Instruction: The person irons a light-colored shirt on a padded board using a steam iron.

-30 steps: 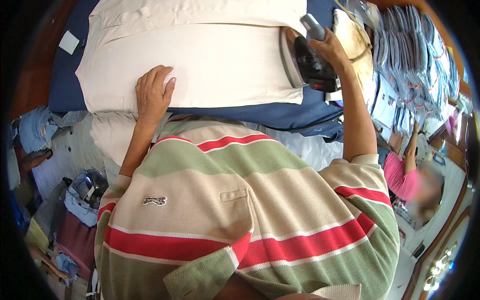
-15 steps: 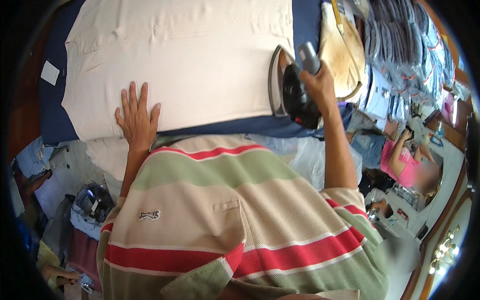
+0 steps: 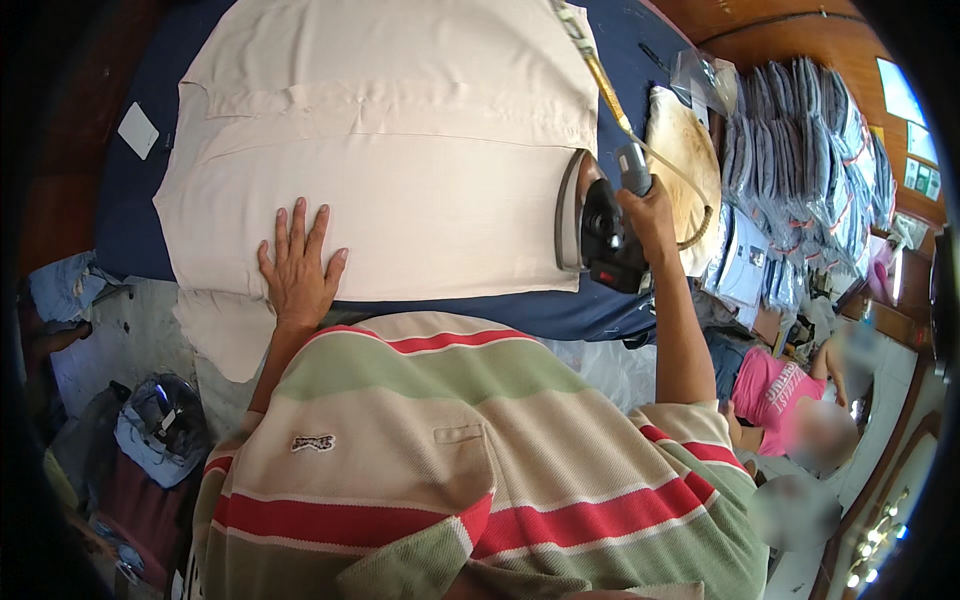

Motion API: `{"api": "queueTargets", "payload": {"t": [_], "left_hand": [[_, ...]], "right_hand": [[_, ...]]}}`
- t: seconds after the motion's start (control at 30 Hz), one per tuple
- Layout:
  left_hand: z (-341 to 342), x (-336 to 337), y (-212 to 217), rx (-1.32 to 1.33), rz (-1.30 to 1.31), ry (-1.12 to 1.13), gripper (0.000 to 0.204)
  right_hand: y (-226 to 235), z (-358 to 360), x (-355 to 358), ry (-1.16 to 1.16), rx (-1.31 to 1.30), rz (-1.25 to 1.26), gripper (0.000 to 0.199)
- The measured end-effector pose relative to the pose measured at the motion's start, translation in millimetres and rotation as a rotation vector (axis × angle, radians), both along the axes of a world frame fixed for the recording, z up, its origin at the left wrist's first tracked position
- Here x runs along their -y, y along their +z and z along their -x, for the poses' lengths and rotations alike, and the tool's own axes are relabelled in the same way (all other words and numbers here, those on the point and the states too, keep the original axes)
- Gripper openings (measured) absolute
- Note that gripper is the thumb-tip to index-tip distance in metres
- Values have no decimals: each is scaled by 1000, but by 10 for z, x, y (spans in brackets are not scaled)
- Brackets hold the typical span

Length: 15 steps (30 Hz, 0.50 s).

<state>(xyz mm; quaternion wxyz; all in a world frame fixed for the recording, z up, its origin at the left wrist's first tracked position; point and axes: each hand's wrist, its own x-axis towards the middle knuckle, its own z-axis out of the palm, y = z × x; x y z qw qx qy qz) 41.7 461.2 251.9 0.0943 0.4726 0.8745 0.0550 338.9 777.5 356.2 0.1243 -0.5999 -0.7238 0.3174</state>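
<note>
Five fingers spread, rests the left hand (image 3: 300, 280) flat on the cream garment (image 3: 430, 195); wraps the right hand (image 3: 652, 212) around the grey handle of the electric iron (image 3: 604, 232). Holds it at the garment's right edge, over the dark-blue-covered counter (image 3: 130, 225), pointing the nose away from the body, long axis roughly along that edge.
</note>
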Motion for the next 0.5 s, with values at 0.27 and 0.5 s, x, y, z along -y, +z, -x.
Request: {"api": "queueTargets", "payload": {"t": [0.27, 0.5], "left_hand": [[246, -86, 20, 30, -196, 54, 56], [1416, -897, -171, -173, -135, 11, 49]], "right_hand": [[76, 98, 68, 212, 4, -46, 51], [-166, 586, -727, 244, 67, -118, 54]]}}
